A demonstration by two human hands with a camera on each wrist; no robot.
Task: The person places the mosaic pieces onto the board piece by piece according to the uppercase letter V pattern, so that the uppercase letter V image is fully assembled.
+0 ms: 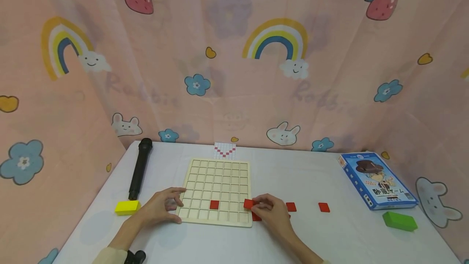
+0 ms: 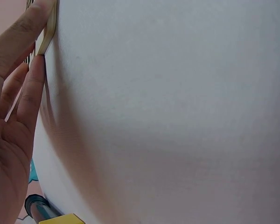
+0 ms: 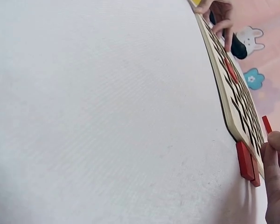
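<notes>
A cream gridded board (image 1: 201, 182) lies on the white table, with one red square tile (image 1: 214, 205) in a cell of a lower row. My left hand (image 1: 161, 205) rests at the board's left edge, thumb by the near corner and fingers spread along the side. In the left wrist view, the fingers (image 2: 30, 88) touch the board's rim. Between thumb and fingertips my right hand (image 1: 272, 214) pinches another red tile (image 1: 248, 203), above the board's right edge. Red tiles (image 3: 245, 161) lie beside that edge, partly behind the hand in the head view.
Farther right lie two more red tiles, one nearer (image 1: 291, 207) and one farther (image 1: 324, 207). A pattern card (image 1: 224, 150) is behind the board. At left are a black microphone-like object (image 1: 140, 170) and yellow block (image 1: 127, 207); at right, a blue box (image 1: 379, 180) and green block (image 1: 399, 221).
</notes>
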